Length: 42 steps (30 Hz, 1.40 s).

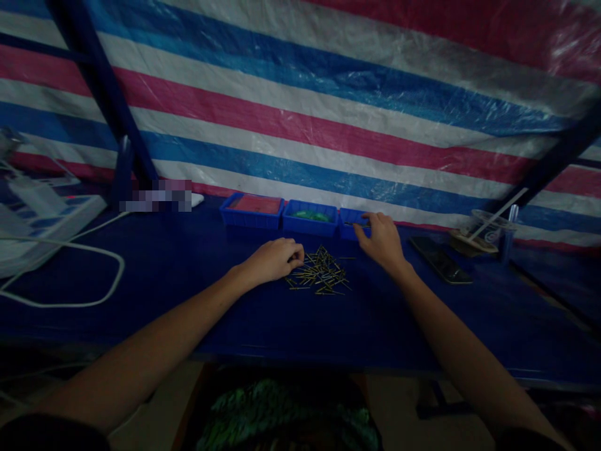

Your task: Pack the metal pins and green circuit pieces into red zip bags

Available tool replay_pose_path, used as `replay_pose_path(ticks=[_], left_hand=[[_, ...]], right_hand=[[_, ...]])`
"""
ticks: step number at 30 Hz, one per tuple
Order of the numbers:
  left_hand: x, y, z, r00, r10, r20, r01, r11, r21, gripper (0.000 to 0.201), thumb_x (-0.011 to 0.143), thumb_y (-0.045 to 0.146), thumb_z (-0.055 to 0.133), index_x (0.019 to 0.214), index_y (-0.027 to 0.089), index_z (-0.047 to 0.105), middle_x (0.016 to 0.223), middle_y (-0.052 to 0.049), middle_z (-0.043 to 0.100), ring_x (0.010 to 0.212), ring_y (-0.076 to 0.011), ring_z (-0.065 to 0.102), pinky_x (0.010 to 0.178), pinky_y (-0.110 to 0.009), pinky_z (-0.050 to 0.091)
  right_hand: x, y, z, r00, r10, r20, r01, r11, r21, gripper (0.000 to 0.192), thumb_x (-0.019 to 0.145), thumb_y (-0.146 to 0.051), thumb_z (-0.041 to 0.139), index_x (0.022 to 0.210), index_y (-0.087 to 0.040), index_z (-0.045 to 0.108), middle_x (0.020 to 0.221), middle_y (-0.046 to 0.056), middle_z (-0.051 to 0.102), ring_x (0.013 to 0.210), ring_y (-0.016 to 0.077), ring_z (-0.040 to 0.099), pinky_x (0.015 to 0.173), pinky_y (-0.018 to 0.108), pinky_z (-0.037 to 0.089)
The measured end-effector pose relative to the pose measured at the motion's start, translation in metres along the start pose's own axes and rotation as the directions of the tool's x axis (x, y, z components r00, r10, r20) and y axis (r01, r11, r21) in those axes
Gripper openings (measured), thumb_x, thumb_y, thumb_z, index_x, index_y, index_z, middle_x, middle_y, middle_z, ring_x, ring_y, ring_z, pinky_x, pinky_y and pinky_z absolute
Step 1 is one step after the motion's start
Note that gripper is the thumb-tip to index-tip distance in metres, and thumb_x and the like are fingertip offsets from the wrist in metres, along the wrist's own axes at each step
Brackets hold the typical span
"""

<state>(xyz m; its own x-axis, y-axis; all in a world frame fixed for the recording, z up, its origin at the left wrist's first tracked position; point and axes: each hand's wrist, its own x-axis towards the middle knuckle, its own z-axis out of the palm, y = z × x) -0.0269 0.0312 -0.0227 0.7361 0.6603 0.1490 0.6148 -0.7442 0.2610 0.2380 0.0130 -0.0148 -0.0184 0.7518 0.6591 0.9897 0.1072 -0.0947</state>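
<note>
A loose pile of thin gold-and-silver metal pins (322, 272), perhaps drill bits or rivets, lies on the blue table. My left hand (277, 258) rests at the pile's left edge, fingers curled in; whatever its fingertips hold is hidden. Over the right-hand blue bin (346, 233) is my right hand (384, 241), its thumb and forefinger apart. A dark, thin piece shows at that bin's front, close to these fingertips; I cannot tell whether it touches them.
Left of that bin stand a blue bin (310, 224) with green contents and another (251, 219) with a reddish sheet-like item. A phone (440, 259) and a clear cup (491, 227) are at right. A white cable (115, 285) loops at left. Striped sheeting (300, 125) hangs behind.
</note>
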Motion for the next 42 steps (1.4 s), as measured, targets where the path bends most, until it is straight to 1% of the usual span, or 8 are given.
replay_pose_path(ticks=[6,14,22,28,32,35,38,42], left_hand=[[-0.001,0.002,-0.002,0.999,0.041,-0.024,-0.041,0.999,0.009,0.013,0.080,0.017,0.041,0.079,0.017,0.054,0.079,-0.005,0.057,0.076,-0.0165,0.051,0.069,-0.029,0.037],[-0.003,0.006,-0.017,0.989,-0.073,-0.128,0.063,0.995,-0.078,0.020,0.087,0.027,0.032,0.082,0.018,0.049,0.081,-0.007,0.057,0.076,-0.0175,0.050,0.067,-0.030,0.036],[-0.002,0.019,-0.021,0.987,-0.042,-0.154,0.021,0.990,-0.138,0.030,0.091,0.029,0.026,0.078,0.017,0.050,0.073,-0.005,0.058,0.069,-0.0147,0.051,0.064,-0.028,0.036],[-0.002,0.015,-0.017,0.985,-0.053,-0.162,0.025,0.986,-0.166,0.028,0.089,0.036,0.035,0.094,0.016,0.054,0.076,-0.004,0.061,0.068,-0.0138,0.054,0.062,-0.027,0.036],[0.000,0.008,-0.007,0.987,-0.089,-0.132,0.078,0.993,-0.083,0.027,0.085,0.038,0.044,0.088,0.016,0.059,0.078,-0.005,0.063,0.073,-0.0167,0.054,0.064,-0.029,0.036],[0.002,0.010,0.002,0.983,-0.119,-0.139,0.125,0.992,0.036,0.025,0.081,0.040,0.051,0.080,0.018,0.062,0.081,-0.005,0.063,0.082,-0.0224,0.051,0.070,-0.035,0.034],[0.003,0.012,0.009,0.981,-0.142,-0.128,0.150,0.987,0.056,0.019,0.080,0.034,0.052,0.077,0.019,0.063,0.083,-0.005,0.063,0.086,-0.0244,0.048,0.073,-0.038,0.032],[0.003,0.010,0.009,0.985,-0.140,-0.097,0.147,0.987,0.061,0.017,0.082,0.025,0.046,0.079,0.018,0.060,0.086,-0.006,0.062,0.087,-0.0248,0.046,0.072,-0.037,0.031]], right_hand=[[-0.016,-0.055,-0.005,0.959,-0.263,0.108,0.235,0.947,0.218,0.028,0.084,-0.036,0.048,0.100,-0.016,0.058,0.092,0.011,0.060,0.090,0.0249,0.051,0.079,0.039,0.041],[-0.024,-0.067,-0.007,0.889,-0.433,0.148,0.345,0.847,0.405,0.024,0.083,-0.035,0.053,0.099,-0.018,0.057,0.087,0.007,0.061,0.083,0.0195,0.052,0.076,0.034,0.041],[-0.027,-0.074,-0.007,0.920,-0.384,0.077,0.329,0.864,0.381,0.017,0.087,-0.026,0.044,0.088,-0.017,0.058,0.086,0.007,0.057,0.081,0.0171,0.053,0.073,0.031,0.041],[-0.018,-0.066,-0.017,0.938,-0.345,0.022,0.322,0.894,0.311,0.026,0.089,-0.027,0.038,0.079,-0.017,0.060,0.082,0.008,0.056,0.077,0.0172,0.053,0.071,0.031,0.042],[0.000,-0.033,-0.011,0.990,-0.073,-0.118,0.087,0.990,0.114,0.025,0.087,-0.029,0.038,0.085,-0.016,0.059,0.085,0.011,0.058,0.082,0.0222,0.052,0.072,0.035,0.041],[0.005,-0.013,-0.003,0.992,0.045,-0.116,-0.043,0.999,0.025,0.025,0.083,-0.027,0.043,0.099,-0.013,0.056,0.094,0.015,0.058,0.088,0.0261,0.052,0.074,0.038,0.041],[0.000,-0.018,0.000,0.999,-0.009,-0.037,0.011,0.999,0.051,0.026,0.083,-0.028,0.045,0.101,-0.013,0.056,0.096,0.015,0.059,0.090,0.0267,0.052,0.076,0.039,0.041],[-0.014,-0.051,-0.002,0.969,-0.234,0.083,0.212,0.954,0.213,0.020,0.085,-0.030,0.046,0.096,-0.017,0.057,0.090,0.009,0.060,0.087,0.0227,0.053,0.079,0.036,0.042]])
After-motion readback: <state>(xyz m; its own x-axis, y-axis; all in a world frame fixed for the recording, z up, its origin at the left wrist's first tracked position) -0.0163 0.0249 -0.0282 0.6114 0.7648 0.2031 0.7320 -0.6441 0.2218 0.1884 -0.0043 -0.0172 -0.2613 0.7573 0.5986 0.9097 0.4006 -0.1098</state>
